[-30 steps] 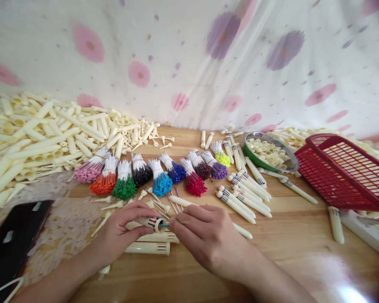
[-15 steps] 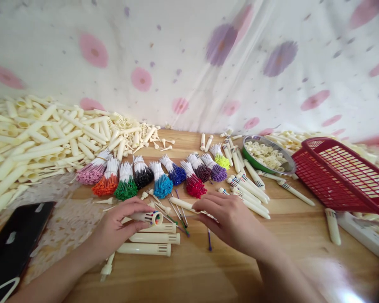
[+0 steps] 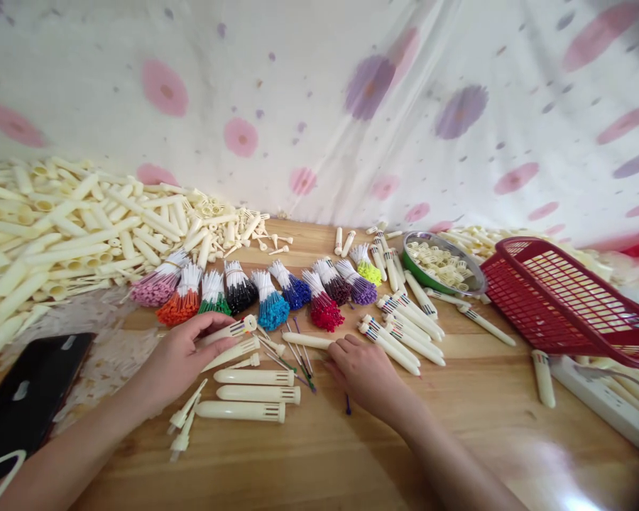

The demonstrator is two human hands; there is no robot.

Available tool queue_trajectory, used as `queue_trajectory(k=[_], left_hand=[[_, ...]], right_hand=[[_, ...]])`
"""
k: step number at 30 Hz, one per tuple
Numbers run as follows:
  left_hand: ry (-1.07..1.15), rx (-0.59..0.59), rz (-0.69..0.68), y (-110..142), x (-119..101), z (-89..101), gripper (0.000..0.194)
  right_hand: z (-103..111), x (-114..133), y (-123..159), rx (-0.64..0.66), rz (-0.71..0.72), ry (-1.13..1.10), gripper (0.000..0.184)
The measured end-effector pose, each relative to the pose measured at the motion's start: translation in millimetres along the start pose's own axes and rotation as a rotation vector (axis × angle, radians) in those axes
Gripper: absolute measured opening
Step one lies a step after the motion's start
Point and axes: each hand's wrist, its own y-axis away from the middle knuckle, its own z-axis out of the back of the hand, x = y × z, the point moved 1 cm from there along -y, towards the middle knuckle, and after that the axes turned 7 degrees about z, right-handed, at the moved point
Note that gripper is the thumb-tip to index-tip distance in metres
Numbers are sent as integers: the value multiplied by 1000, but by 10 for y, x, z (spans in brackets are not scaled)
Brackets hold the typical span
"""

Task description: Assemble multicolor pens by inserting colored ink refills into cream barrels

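Two bare hands are busy over the wooden counter (image 3: 319, 465), and it's the left hand (image 3: 177, 357) with the slotted barrel (image 3: 238, 328), fingers closed round it, collared end facing right! Across to the right hand (image 3: 366, 369): fingers curled, down low, right at the end of a tapered cream barrel (image 3: 307, 341); whether they grip anything, we cannot tell. Just below them, a blue-tipped stick (image 3: 348, 406) pokes out. Between the hands, three slotted tubes (image 3: 255, 394) lie side by side, nearer the camera. Behind, ten colour-tipped bundles (image 3: 273, 310) make a ragged row, pink through to yellow. Out right, a cluster of pens (image 3: 391, 344) with coloured slots, then the green bowl (image 3: 427, 278) of small cream parts and the tilted red basket (image 3: 516, 309). Far left, a great heap of cream tubes (image 3: 69, 231)!
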Motion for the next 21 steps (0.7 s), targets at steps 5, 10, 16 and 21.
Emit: queue_trajectory(k=[5,10,16,21], left_hand=[[-11,31,-6,33,-15,75,23],[-20,-15,-32,128,100,29,19],[116,-57,-203,230,183,-64,8],[125,-82,-243,232,225,-59,6]], right_hand=[[-13,-54,-3,-72,-119,25,6],[95,149,-166,-140,-89,-171,9],[22,411,-546,-48,-72,-223,15],[222,312,-454,-160,-112,-408,13]])
